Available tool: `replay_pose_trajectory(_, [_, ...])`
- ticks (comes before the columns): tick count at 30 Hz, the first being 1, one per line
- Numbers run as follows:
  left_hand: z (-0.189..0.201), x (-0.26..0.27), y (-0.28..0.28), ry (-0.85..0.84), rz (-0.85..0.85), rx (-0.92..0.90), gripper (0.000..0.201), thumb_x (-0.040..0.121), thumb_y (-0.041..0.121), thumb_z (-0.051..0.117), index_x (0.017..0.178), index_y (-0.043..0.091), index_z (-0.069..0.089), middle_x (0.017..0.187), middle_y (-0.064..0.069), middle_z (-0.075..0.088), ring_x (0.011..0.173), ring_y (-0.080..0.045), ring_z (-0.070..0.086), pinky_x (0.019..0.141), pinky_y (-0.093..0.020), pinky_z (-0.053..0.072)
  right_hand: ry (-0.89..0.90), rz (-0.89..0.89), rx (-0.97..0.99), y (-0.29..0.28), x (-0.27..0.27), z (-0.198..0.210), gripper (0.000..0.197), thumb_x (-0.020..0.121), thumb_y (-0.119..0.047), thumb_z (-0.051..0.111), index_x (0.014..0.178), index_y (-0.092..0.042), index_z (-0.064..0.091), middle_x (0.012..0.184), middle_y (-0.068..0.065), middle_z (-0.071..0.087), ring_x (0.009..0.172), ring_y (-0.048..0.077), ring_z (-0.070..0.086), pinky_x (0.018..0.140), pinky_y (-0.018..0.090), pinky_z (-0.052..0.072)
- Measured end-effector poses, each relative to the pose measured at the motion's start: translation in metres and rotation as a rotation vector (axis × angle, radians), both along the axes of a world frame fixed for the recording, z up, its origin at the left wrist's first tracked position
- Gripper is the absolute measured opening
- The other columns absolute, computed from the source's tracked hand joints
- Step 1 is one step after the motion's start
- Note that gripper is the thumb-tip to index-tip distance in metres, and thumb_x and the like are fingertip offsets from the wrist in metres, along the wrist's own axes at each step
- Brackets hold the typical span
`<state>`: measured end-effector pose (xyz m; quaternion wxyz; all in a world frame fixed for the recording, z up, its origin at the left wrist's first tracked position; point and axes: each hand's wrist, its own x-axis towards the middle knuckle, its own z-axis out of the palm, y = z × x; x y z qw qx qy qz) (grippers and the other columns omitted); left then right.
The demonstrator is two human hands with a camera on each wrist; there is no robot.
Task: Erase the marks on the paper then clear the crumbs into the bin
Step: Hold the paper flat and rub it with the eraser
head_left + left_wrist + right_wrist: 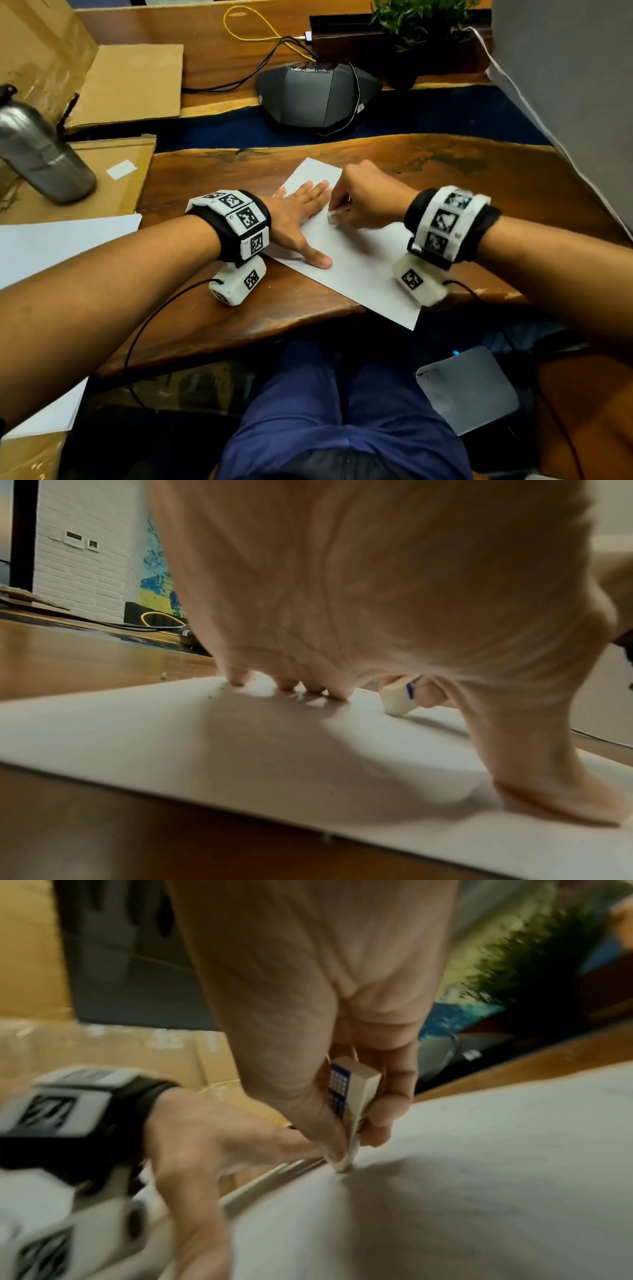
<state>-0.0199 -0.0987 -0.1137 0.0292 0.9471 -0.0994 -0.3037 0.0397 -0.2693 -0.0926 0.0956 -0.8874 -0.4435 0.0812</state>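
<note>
A white sheet of paper (363,270) lies at an angle on the wooden desk (260,318). My left hand (301,219) lies flat on its left part, fingers straight and pressing it down, thumb spread toward me. My right hand (359,202) pinches a white eraser (333,217) with a blue-printed sleeve, its tip touching the paper just right of my left fingers. The left wrist view has the eraser (399,700) standing on the paper (171,737) beyond the fingertips (337,693). In the right wrist view the eraser (352,1096) sits between thumb and fingers. A few small crumbs lie on the paper near the fingertips.
A steel bottle (37,150) and cardboard (102,192) stand at the left, with more white sheets (51,246) at the near left. A grey conference phone (315,96), cables and a plant (421,24) sit at the back. A grey partition (575,102) rises on the right.
</note>
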Motion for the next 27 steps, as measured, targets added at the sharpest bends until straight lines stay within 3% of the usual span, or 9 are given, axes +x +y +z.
replay_pose_trajectory(3, [-0.001,0.001,-0.002,0.006,0.001,-0.006,0.134,0.064,0.083,0.06,0.15,0.029,-0.028,0.155,0.012,-0.036,0.144,-0.01,-0.03,0.119,-0.053,-0.012,0.005,-0.136,0.044,-0.007,0.021,0.006,0.016,0.081,-0.025,0.077,0.085,-0.011,0.082,0.081,0.004,0.077,0.072,0.02,0.067,0.068,0.037,0.057])
replay_pose_trajectory(8, [0.001,0.0,-0.002,0.008,0.011,0.004,0.132,0.067,0.082,0.06,0.15,0.028,-0.027,0.155,0.011,-0.036,0.144,-0.011,-0.03,0.118,-0.052,-0.013,0.022,0.005,0.012,0.003,-0.007,-0.001,0.012,0.08,-0.023,0.077,0.082,-0.012,0.081,0.077,0.002,0.076,0.066,0.019,0.065,0.059,0.03,0.053])
replay_pose_trajectory(10, [0.0,0.0,-0.003,0.008,0.013,-0.005,0.133,0.065,0.083,0.06,0.15,0.029,-0.027,0.155,0.012,-0.036,0.144,-0.011,-0.03,0.118,-0.052,-0.014,0.024,-0.082,0.014,-0.003,0.006,0.002,0.013,0.08,-0.025,0.077,0.081,-0.013,0.081,0.077,0.001,0.076,0.066,0.018,0.065,0.057,0.029,0.052])
replay_pose_trajectory(13, [-0.001,0.0,-0.002,-0.005,0.023,-0.009,0.135,0.062,0.086,0.059,0.15,0.03,-0.028,0.155,0.013,-0.036,0.144,-0.011,-0.029,0.118,-0.053,-0.013,-0.01,-0.206,0.051,-0.017,0.024,0.007,0.011,0.08,-0.021,0.078,0.083,-0.01,0.082,0.081,0.005,0.077,0.069,0.019,0.069,0.065,0.037,0.059])
replay_pose_trajectory(17, [-0.001,-0.002,-0.002,-0.016,0.018,-0.011,0.135,0.062,0.087,0.057,0.15,0.03,-0.028,0.155,0.013,-0.036,0.144,-0.011,-0.029,0.118,-0.052,-0.014,0.034,-0.234,0.139,-0.03,0.016,0.007,0.013,0.084,-0.02,0.079,0.092,-0.011,0.08,0.089,0.0,0.076,0.072,0.009,0.066,0.068,0.029,0.06])
replay_pose_trajectory(22, [0.002,-0.011,-0.011,-0.043,0.099,0.025,0.131,0.066,0.088,0.053,0.152,0.026,-0.025,0.157,0.009,-0.033,0.147,-0.014,-0.024,0.12,-0.047,-0.01,0.113,-0.372,-0.015,-0.055,0.025,0.008,0.012,0.085,-0.025,0.079,0.087,-0.013,0.078,0.087,0.001,0.073,0.08,0.017,0.065,0.072,0.034,0.057])
replay_pose_trajectory(27, [0.005,-0.025,-0.014,-0.048,0.177,0.177,0.121,0.072,0.091,0.033,0.154,0.018,-0.02,0.161,0.001,-0.024,0.15,-0.019,-0.013,0.121,-0.048,-0.006,0.263,-0.432,-0.103,-0.064,0.027,0.001,0.013,0.089,-0.031,0.074,0.089,-0.019,0.072,0.087,0.001,0.074,0.08,0.019,0.07,0.072,0.032,0.057])
